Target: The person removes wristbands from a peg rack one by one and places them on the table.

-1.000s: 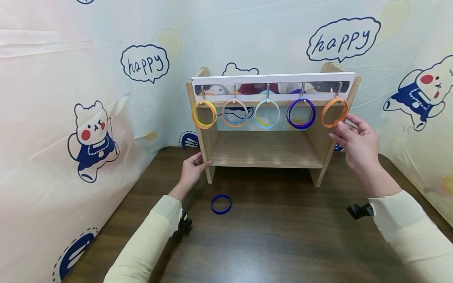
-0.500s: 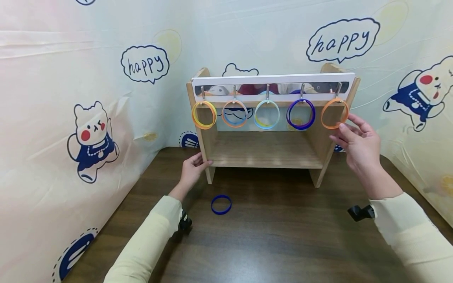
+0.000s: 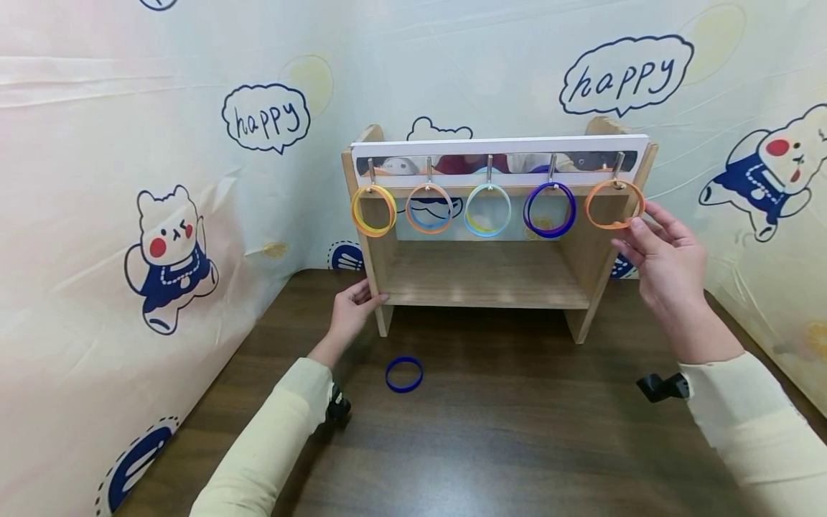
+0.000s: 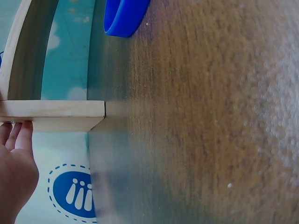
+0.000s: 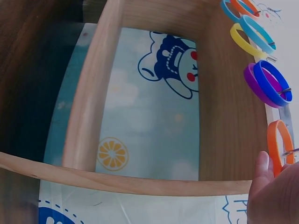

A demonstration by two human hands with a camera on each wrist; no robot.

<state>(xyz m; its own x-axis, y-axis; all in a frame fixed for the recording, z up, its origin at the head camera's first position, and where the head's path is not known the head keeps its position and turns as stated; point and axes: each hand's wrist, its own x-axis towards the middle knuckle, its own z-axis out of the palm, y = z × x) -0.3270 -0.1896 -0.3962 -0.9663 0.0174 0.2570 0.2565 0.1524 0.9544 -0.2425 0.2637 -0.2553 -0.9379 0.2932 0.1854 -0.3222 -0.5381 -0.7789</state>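
Note:
In the head view a wooden rack (image 3: 478, 273) carries a row of metal hooks with coloured silicone wristbands on them. My right hand (image 3: 672, 276) pinches the lower right of an orange wristband (image 3: 604, 227) at the rightmost hook; in the right wrist view this orange band (image 5: 273, 144) surrounds the hook's tip. My left hand (image 3: 350, 312) grips the lower left side panel of the rack, its thumb on the front edge. Seen from the left wrist, the fingers (image 4: 24, 137) lie against the panel's outer face. A dark blue wristband (image 3: 403, 388) lies on the table near the left forearm.
On the other hooks hang yellow-and-orange bands (image 3: 354, 215), an orange and blue pair (image 3: 428, 230), light blue and yellow bands (image 3: 468, 215), and blue and purple bands (image 3: 571, 215). A printed cloth (image 3: 271, 187) surrounds the brown table (image 3: 491, 431) at the back and sides.
My right hand has shifted slightly to the right, drawing the bottom of the orange wristband right and up a little. The left hand and the loose blue wristband have stayed put.

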